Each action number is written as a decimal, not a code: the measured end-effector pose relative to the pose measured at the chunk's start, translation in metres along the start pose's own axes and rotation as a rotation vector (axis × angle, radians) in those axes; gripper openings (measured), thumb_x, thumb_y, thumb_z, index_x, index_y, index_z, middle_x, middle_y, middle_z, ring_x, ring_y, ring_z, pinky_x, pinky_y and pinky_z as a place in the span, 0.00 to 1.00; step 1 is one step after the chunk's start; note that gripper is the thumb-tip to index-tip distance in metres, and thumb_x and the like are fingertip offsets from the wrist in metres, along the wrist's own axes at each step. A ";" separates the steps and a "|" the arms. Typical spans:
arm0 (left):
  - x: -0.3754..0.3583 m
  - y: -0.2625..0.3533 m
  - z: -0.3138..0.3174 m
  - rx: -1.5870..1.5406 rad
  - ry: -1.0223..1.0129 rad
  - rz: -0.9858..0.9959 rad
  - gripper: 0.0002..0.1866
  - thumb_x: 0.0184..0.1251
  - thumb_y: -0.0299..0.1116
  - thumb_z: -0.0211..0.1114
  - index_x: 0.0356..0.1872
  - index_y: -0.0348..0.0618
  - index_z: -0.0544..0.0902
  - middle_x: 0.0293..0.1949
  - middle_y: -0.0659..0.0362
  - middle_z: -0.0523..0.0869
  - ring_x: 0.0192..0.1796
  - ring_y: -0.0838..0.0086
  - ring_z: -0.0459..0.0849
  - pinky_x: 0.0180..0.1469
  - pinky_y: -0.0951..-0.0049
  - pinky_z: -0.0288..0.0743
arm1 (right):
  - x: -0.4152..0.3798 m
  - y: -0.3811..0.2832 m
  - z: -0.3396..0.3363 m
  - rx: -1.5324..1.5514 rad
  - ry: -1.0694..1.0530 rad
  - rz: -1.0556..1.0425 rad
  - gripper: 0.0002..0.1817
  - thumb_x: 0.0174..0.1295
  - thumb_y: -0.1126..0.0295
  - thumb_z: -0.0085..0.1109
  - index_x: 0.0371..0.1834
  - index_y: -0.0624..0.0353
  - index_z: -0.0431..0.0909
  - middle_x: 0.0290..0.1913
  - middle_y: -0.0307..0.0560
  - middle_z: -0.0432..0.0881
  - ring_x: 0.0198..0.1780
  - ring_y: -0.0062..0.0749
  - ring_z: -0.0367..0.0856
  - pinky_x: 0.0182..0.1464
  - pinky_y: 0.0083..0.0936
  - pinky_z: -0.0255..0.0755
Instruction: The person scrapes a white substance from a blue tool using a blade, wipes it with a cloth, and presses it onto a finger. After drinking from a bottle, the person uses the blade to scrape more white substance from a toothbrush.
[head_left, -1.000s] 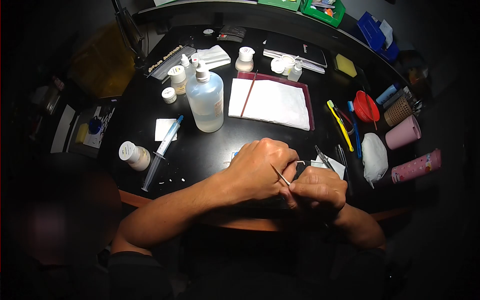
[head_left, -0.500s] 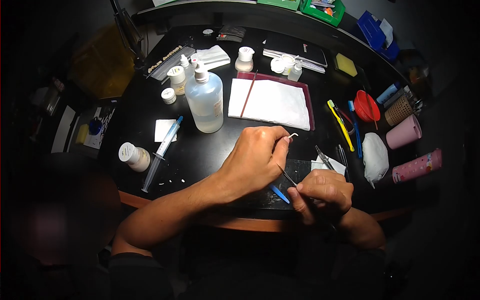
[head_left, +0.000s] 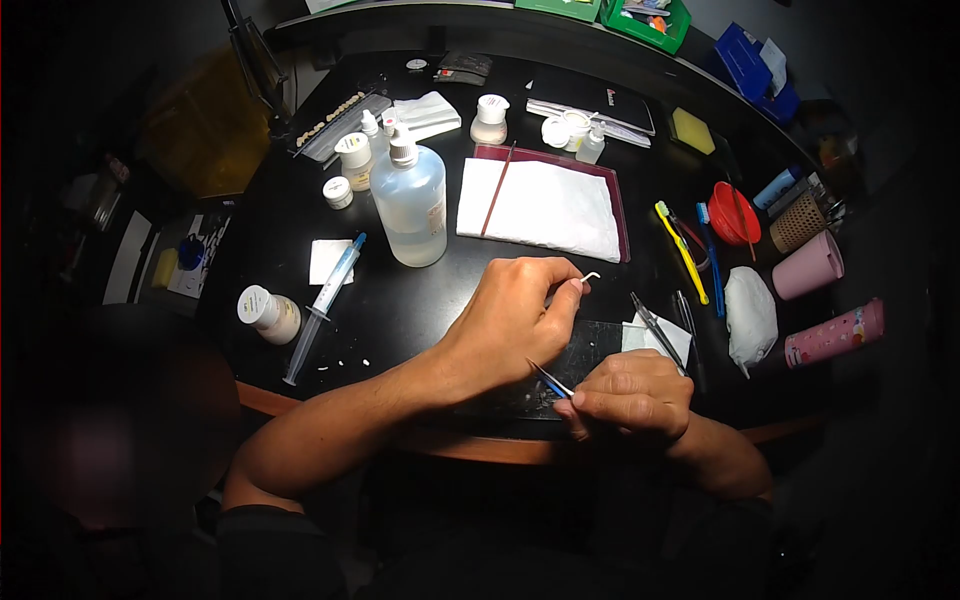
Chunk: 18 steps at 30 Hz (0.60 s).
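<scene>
head view: the right hand (head_left: 637,395), gripping a pointed tool (head_left: 553,380), has shifted lower, so it sits apart from the hooked tip (head_left: 592,276) the left hand (head_left: 512,318) pinches

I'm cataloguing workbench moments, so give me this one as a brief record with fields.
left hand: pinches a white hook-tipped item
right hand: grips a thin pointed tool, point toward the left hand
upper middle: folded white towel on a dark red tray, slim brush on top
left side: large translucent bottle, upright; syringe, lying down
right side: yellow toothbrush, red bowl, pink cup
</scene>
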<state>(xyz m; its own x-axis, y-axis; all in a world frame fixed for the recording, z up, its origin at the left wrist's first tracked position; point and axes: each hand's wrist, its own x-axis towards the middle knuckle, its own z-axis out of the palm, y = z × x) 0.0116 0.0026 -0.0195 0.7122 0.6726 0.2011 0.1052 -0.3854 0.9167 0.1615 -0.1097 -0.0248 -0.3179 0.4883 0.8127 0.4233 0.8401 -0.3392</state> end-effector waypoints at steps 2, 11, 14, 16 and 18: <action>0.000 0.002 -0.001 0.000 -0.005 0.005 0.15 0.77 0.31 0.59 0.49 0.29 0.89 0.21 0.54 0.85 0.24 0.79 0.80 0.27 0.71 0.71 | -0.001 -0.001 -0.001 -0.015 0.035 -0.002 0.16 0.55 0.83 0.78 0.42 0.65 0.81 0.22 0.46 0.84 0.20 0.30 0.84 0.21 0.22 0.75; 0.000 0.005 -0.003 -0.013 -0.030 -0.060 0.15 0.77 0.31 0.59 0.48 0.28 0.89 0.26 0.51 0.88 0.27 0.77 0.83 0.32 0.70 0.75 | -0.003 0.000 0.001 -0.094 0.072 0.035 0.15 0.54 0.85 0.77 0.41 0.65 0.81 0.22 0.46 0.83 0.20 0.31 0.84 0.21 0.24 0.76; 0.000 0.000 -0.001 -0.019 -0.022 -0.042 0.15 0.77 0.31 0.59 0.48 0.28 0.89 0.26 0.51 0.89 0.27 0.76 0.83 0.32 0.70 0.75 | -0.003 0.000 0.002 -0.075 0.052 0.021 0.16 0.54 0.84 0.78 0.42 0.65 0.81 0.22 0.45 0.83 0.20 0.30 0.84 0.21 0.23 0.76; 0.000 0.000 -0.001 -0.021 -0.019 -0.017 0.16 0.77 0.31 0.59 0.48 0.28 0.89 0.26 0.51 0.89 0.27 0.76 0.83 0.31 0.70 0.75 | -0.003 0.001 0.002 -0.050 0.034 0.023 0.16 0.54 0.83 0.79 0.43 0.65 0.82 0.22 0.44 0.84 0.20 0.30 0.84 0.21 0.23 0.75; -0.001 0.000 0.000 -0.022 -0.018 -0.006 0.16 0.77 0.32 0.59 0.48 0.28 0.89 0.26 0.51 0.88 0.27 0.76 0.82 0.31 0.70 0.74 | -0.003 0.001 0.002 -0.008 0.010 0.030 0.16 0.55 0.82 0.79 0.43 0.65 0.82 0.22 0.43 0.84 0.20 0.29 0.84 0.21 0.22 0.75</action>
<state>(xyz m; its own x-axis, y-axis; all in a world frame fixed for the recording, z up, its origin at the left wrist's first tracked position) 0.0109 0.0026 -0.0197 0.7239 0.6634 0.1895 0.0945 -0.3674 0.9252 0.1612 -0.1104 -0.0284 -0.2965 0.5110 0.8068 0.4392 0.8231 -0.3599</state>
